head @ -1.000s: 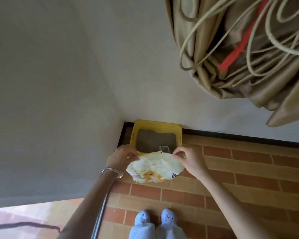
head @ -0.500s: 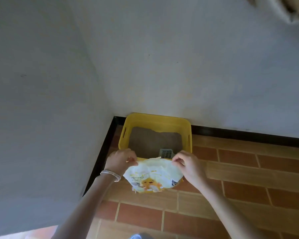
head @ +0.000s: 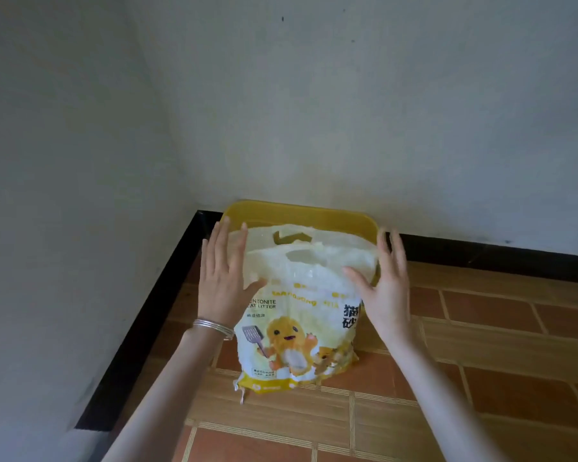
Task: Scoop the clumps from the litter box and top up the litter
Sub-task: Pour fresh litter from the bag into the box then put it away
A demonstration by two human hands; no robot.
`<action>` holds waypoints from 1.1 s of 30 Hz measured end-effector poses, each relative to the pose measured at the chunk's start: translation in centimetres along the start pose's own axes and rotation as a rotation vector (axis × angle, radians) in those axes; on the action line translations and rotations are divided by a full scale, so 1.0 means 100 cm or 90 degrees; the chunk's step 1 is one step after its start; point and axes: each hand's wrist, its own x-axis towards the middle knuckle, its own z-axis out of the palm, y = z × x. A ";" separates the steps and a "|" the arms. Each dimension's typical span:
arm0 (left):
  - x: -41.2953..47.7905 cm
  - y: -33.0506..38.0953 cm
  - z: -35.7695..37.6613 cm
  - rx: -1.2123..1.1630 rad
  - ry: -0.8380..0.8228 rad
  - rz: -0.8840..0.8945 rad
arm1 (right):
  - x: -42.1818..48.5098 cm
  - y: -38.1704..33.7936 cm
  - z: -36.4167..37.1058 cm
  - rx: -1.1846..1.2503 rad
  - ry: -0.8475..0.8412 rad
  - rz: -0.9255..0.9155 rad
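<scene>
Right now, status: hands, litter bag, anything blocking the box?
Hands open: left hand, right hand, fingers straight, either side of the litter bag top. Bag upright on floor, in front of the litter box. Box interior hidden behind bag.

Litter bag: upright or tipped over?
Upright: the litter bag stands base-down on the floor tiles, handle cut-outs uppermost, before the litter box, left hand and right hand flat at its sides.
</scene>
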 end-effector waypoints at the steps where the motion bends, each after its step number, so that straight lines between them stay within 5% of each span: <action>1: -0.008 -0.002 0.005 -0.011 0.021 0.004 | -0.008 0.005 0.001 0.022 0.016 0.008; 12: -0.115 0.002 0.070 -0.213 -0.055 -0.061 | -0.111 0.061 0.043 0.054 -0.131 0.065; 23: -0.175 -0.003 0.124 -0.209 -0.073 -0.155 | -0.146 0.120 0.071 0.039 -0.241 0.146; 33: -0.212 -0.020 0.160 -0.158 -0.242 -0.218 | -0.163 0.156 0.104 -0.024 -0.374 0.181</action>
